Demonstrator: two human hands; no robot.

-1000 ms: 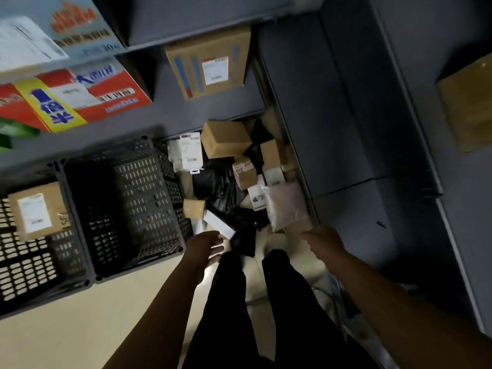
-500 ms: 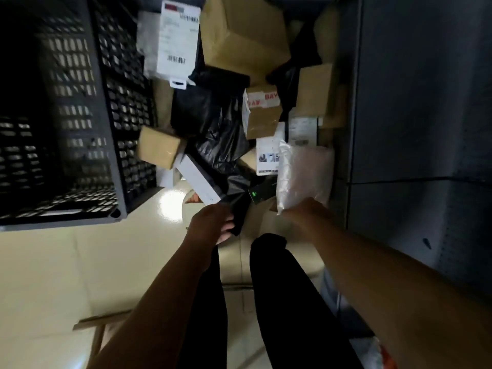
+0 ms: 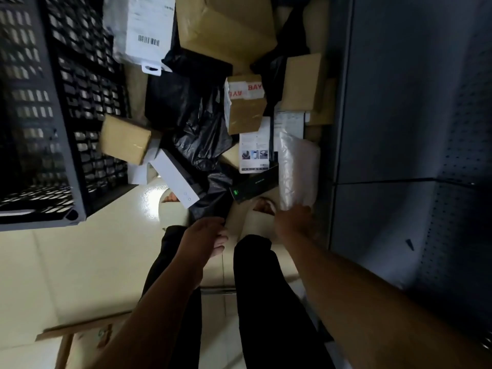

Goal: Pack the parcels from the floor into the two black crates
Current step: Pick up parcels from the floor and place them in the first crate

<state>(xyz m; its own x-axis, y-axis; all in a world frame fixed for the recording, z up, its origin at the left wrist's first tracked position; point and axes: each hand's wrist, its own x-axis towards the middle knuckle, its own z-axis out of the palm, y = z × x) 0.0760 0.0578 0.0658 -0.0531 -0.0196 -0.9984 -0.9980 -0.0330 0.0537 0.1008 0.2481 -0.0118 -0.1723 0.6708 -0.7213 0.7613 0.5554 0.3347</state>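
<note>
Brown cartons (image 3: 125,139), crumpled black bags (image 3: 191,115) and white boxes (image 3: 175,179) are heaped on the floor (image 3: 80,262) beside the black crate (image 3: 66,129). The lower edge of a translucent pouch (image 3: 298,166) is touched by the right hand (image 3: 292,222), and the nearest black bag (image 3: 213,201) by the left hand (image 3: 205,235). Whether either grip is closed cannot be told.

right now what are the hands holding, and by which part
Right hand pinches the pale pouch by its near edge; left hand meets the black bag at its near end, grip unclear.
</note>
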